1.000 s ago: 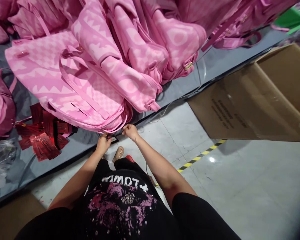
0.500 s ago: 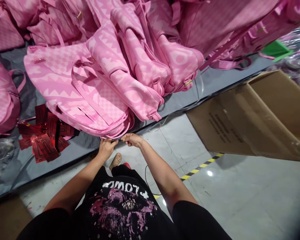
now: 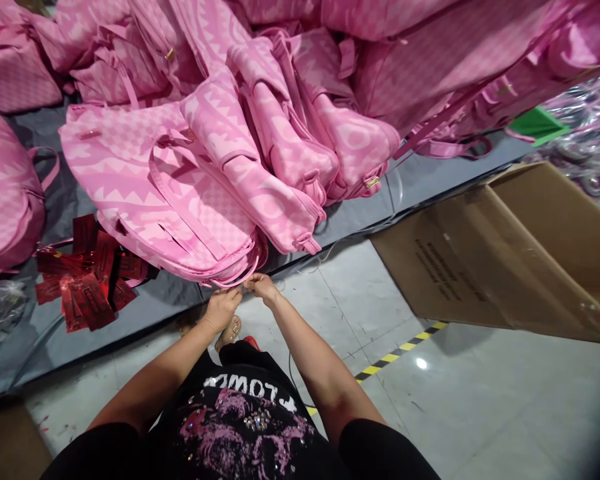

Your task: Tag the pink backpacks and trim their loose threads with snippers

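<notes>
A large pink patterned bag (image 3: 145, 180) lies flat on the grey table (image 3: 145, 303), its lower edge hanging near the table's front. My left hand (image 3: 223, 308) and my right hand (image 3: 261, 287) meet just below that edge, fingers pinched together on something small and thin that I cannot make out. Both hands touch the bag's lower rim with its pink cord loops (image 3: 240, 270).
Many more pink bags (image 3: 300, 133) are heaped across the table. Red tags (image 3: 85, 273) lie in a pile at the left. An open cardboard box (image 3: 510, 253) stands on the floor at the right, beside a yellow-black floor stripe (image 3: 400, 347).
My two hands have drawn closer together under the bag's edge. The view has tilted, so the bags and the box sit lower in the picture.
</notes>
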Tool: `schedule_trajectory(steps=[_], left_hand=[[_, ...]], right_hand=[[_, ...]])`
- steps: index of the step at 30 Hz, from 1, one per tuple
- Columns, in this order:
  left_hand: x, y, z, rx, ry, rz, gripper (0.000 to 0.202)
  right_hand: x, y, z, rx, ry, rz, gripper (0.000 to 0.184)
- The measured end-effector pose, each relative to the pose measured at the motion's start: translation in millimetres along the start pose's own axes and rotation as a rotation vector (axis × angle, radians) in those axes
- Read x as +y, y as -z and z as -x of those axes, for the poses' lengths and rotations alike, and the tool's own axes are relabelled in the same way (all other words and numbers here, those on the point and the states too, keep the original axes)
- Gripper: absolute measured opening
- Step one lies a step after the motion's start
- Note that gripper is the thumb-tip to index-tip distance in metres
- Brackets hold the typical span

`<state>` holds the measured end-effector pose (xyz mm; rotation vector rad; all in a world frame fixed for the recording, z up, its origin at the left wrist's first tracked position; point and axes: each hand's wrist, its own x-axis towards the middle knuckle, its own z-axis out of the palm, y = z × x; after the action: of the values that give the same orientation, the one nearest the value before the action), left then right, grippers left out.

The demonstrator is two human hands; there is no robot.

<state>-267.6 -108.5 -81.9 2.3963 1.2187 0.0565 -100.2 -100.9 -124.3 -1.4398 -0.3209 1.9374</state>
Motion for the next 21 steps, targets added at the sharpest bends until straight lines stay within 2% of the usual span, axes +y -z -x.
schedule_trajectory(steps=[4, 9, 15, 21], left_hand=[[-6.0, -8.3, 0.1, 0.015, 0.151, 0.089, 0.020], [-9.1, -13.1, -14.6, 0.024, 0.334, 0.176, 0.025], [-7.8, -13.1, -17.5, -0.042, 0.415, 0.201, 0.026], [-7.2, -11.7, -20.1, -0.053, 0.465, 0.212, 0.025]], right_hand=[[1.0, -0.6, 0.6, -0.011, -0.029, -0.004, 0.023], [4.6, -3.4, 1.0, 0.025, -0.033, -0.038, 0.024], [12.5, -12.4, -1.1, 0.042, -0.038, -0.085, 0.023], [15.7, -14.1, -3.9, 0.060, -0.007, -0.089, 0.024]])
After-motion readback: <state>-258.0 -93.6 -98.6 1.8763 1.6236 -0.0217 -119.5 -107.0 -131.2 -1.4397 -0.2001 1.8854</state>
